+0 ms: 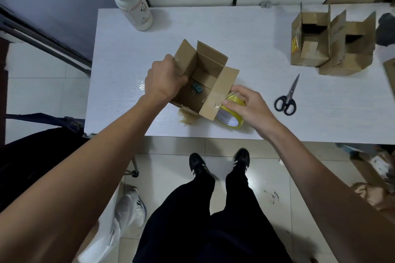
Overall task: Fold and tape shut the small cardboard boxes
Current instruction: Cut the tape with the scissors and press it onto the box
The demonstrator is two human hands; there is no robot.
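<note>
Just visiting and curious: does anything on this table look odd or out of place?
Yes: binder clips lie inside the open cardboard box the left hand holds, and a brownish smear marks the white table beside that box's near corner.

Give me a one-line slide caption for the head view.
Left hand grips open cardboard box; right hand holds yellow tape roll against its flap.

Your open box (205, 74) is plain brown cardboard on the white table (119, 55); the tape roll (232, 116) is yellow, the scissors (286, 100) black-handled, the bottle (130, 0) white, and the clips (196, 88) inside look teal, perhaps.
</note>
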